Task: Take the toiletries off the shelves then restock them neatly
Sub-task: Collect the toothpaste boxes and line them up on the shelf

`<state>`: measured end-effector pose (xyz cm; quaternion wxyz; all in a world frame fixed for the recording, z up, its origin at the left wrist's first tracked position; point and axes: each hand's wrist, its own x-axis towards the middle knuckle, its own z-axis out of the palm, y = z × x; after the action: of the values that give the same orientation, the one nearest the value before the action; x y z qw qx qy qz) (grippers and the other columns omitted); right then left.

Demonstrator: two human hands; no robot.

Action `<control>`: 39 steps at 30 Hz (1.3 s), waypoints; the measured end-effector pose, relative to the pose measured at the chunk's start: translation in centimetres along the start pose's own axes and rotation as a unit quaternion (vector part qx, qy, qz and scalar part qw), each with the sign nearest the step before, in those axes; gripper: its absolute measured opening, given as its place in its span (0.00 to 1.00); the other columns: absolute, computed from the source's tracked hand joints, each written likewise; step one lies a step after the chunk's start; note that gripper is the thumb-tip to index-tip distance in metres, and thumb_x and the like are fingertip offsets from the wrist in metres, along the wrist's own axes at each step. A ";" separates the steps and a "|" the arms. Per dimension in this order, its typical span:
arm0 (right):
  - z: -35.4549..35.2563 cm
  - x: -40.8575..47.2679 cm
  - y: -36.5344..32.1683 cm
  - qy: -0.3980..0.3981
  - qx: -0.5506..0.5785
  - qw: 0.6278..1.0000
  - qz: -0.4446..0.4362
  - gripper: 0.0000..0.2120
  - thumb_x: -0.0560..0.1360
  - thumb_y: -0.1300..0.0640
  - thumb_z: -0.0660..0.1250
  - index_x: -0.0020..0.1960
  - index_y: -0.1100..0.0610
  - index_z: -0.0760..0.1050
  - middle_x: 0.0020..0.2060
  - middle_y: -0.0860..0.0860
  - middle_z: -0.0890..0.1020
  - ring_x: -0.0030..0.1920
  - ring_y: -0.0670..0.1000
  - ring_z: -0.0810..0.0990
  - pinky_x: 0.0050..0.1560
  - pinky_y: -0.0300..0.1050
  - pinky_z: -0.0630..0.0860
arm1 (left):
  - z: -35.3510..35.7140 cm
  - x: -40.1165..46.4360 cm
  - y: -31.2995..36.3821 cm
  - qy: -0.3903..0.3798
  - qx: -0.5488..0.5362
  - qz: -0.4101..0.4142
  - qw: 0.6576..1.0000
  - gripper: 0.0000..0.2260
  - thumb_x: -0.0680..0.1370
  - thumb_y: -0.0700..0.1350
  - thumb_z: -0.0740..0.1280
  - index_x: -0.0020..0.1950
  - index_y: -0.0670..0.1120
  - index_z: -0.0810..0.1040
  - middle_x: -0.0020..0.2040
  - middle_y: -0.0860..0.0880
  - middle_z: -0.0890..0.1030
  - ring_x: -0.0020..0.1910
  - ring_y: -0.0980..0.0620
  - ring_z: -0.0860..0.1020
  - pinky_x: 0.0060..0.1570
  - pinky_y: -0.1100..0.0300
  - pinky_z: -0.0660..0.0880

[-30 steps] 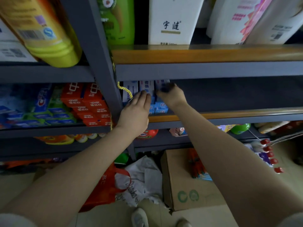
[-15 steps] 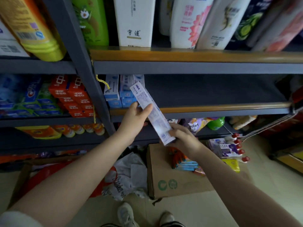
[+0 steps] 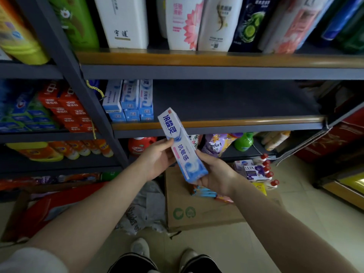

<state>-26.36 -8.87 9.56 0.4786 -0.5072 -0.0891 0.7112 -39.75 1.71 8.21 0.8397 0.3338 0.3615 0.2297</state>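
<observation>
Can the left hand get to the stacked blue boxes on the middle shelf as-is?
Probably yes: the left hand only rests against the toothpaste box, which the right hand grips, and nothing blocks the stacked blue boxes.

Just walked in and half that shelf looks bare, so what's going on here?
A person is holding one blue and white toothpaste box in front of the shelving. The right hand grips its lower end and the left hand touches its side. A few matching boxes remain at the left end of the middle shelf. A cardboard carton sits on the floor below.
</observation>
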 end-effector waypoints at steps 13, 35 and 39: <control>-2.8 -2.1 1.1 0.151 -0.503 0.843 -0.121 0.24 0.68 0.48 0.74 0.54 0.64 0.72 0.47 0.57 0.79 0.45 0.54 0.77 0.41 0.44 0.68 | 3.3 -0.1 -3.1 0.076 0.085 -0.046 0.992 0.08 0.77 0.49 0.65 0.51 0.46 0.78 0.44 0.47 0.84 0.44 0.49 0.82 0.46 0.53 0.78; -4.6 -2.4 0.9 0.040 -0.438 0.874 -0.206 0.13 0.76 0.51 0.66 0.54 0.59 0.79 0.46 0.54 0.84 0.43 0.48 0.79 0.43 0.41 0.76 | 2.8 -2.6 -4.0 0.105 0.200 0.068 0.972 0.10 0.75 0.42 0.68 0.55 0.46 0.75 0.51 0.46 0.82 0.50 0.48 0.81 0.51 0.49 0.78; -4.4 -2.5 0.3 0.043 -0.337 0.936 -0.089 0.21 0.77 0.47 0.62 0.53 0.65 0.79 0.46 0.62 0.83 0.41 0.53 0.77 0.39 0.41 0.71 | 2.9 -1.7 -4.6 0.153 0.107 -0.131 0.974 0.08 0.75 0.48 0.68 0.45 0.44 0.77 0.41 0.45 0.81 0.38 0.48 0.80 0.32 0.58 0.79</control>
<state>-22.85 -12.51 8.89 0.3443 -0.6587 -0.3477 0.5716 -37.99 -3.56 7.12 0.7565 0.3324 0.5490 0.1261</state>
